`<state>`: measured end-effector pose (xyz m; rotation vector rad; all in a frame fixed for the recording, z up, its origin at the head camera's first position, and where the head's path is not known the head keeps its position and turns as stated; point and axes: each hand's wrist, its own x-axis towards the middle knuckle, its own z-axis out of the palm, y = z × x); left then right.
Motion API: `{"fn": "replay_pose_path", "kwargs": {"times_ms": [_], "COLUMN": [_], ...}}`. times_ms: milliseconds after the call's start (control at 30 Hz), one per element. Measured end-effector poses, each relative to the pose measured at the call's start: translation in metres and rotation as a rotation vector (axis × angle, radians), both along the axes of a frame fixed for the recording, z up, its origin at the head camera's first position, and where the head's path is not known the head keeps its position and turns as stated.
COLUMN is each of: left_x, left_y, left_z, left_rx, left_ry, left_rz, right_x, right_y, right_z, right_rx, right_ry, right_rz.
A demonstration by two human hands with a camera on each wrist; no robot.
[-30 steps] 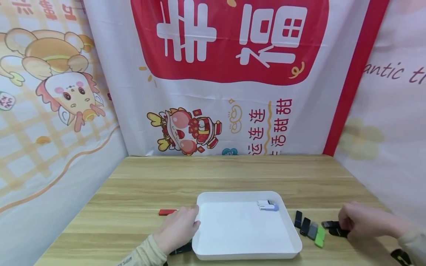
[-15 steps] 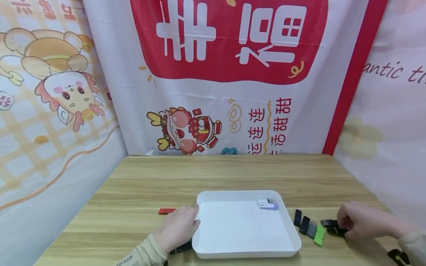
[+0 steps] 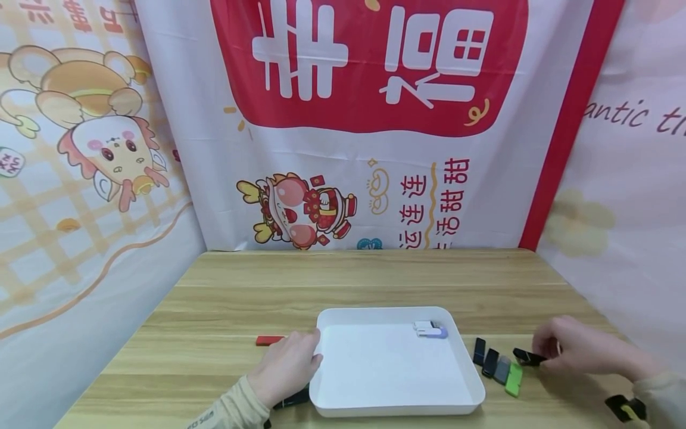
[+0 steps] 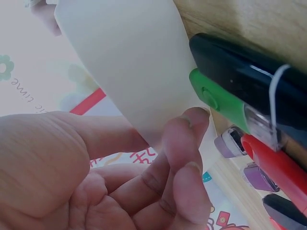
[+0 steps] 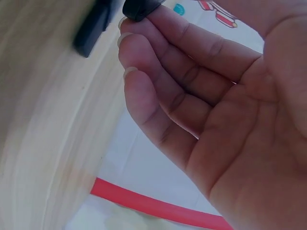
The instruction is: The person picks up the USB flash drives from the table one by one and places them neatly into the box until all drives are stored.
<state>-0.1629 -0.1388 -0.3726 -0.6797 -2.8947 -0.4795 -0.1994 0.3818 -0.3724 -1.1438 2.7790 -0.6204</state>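
My left hand grips the left rim of a shallow white tray, thumb and fingers at its wall in the left wrist view. Two USB sticks, white and white-lilac, lie in the tray's far right corner. To the right of the tray, my right hand pinches a black USB stick by its end; its fingertips hold this black stick in the right wrist view too. Near it on the table lie black sticks, a grey one and a green one.
Left of the tray lie a red stick and a dark stick, partly hidden by the hand. The left wrist view shows black, green, red and purple sticks there. Printed cloths hang around the table.
My right hand has moved slightly left and up from the table, carrying the black USB stick. The left hand and the tray have stayed in place.
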Motion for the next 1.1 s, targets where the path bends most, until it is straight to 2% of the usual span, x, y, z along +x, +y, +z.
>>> {"fn": "replay_pose_path", "kwargs": {"times_ms": [133, 333, 467, 633, 767, 900, 1100], "left_x": [0.0, 0.0, 0.001, 0.0, 0.0, -0.001, 0.0], "left_y": [0.001, 0.002, 0.003, 0.002, 0.002, 0.002, 0.001], "left_z": [0.0, 0.0, -0.001, -0.002, -0.003, -0.002, -0.002], "left_rx": [-0.007, -0.011, -0.009, -0.003, -0.005, -0.001, -0.007], "left_ry": [0.009, 0.007, 0.012, 0.021, 0.034, 0.056, 0.033], "left_rz": [0.001, -0.001, -0.007, -0.013, -0.011, -0.022, -0.013], "right_x": [-0.002, -0.007, -0.009, -0.007, -0.003, 0.0, 0.0], "right_y": [-0.005, -0.021, -0.033, -0.045, -0.055, -0.064, -0.076], "right_z": [0.004, 0.013, 0.019, 0.024, 0.025, 0.021, 0.011], "right_rx": [-0.015, -0.005, -0.017, -0.059, -0.108, -0.166, -0.21], "right_ry": [0.025, -0.027, -0.013, 0.064, 0.167, 0.278, 0.342], "right_rz": [-0.002, -0.065, -0.07, -0.079, -0.073, -0.067, -0.052]}}
